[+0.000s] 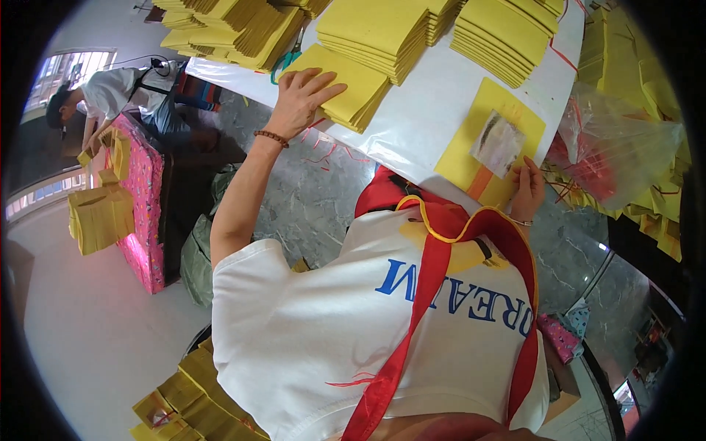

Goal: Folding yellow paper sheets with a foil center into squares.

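My left hand (307, 95) lies with spread fingers on a low stack of yellow paper (353, 81) at the table's near edge. Teal-handled scissors (288, 62) lie just beyond its fingertips, partly covered by the stack. To the right, a yellow sheet of joss paper (526, 110) with a silvery patch (498, 143) and an orange stripe (480, 181) reaches over the table edge. My right hand (528, 189) is at that sheet's right edge, its fingers curled against the paper. Part of the right hand is hidden by its own angle.
Thick stacks of yellow paper (504, 40) stand along the far side of the white table (412, 136). A clear plastic bag (625, 140) and more yellow bundles (625, 59) are at the right. At far left a person (121, 95) handles yellow paper at a pink-covered table (140, 198).
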The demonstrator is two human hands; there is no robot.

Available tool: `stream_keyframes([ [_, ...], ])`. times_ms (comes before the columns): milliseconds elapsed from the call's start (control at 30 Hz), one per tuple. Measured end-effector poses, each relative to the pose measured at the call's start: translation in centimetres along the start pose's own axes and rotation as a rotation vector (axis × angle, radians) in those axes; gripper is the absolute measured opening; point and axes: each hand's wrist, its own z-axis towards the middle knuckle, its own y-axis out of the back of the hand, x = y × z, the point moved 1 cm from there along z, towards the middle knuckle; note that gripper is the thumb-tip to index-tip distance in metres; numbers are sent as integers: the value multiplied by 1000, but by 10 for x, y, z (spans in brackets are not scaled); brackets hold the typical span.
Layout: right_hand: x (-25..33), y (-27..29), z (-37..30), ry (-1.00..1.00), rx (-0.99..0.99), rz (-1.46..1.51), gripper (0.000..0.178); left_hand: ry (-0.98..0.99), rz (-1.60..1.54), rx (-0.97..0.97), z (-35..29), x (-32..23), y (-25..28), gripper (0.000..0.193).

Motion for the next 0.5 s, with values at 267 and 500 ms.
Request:
stream_keyframes([
  [267,-8,-8,-9,-47,-53,83,22,176,-113,71,-13,-24,-25,68],
  [500,-19,27,-30,105,-182,-137,23,184,-180,69,-10,-23,-22,72],
])
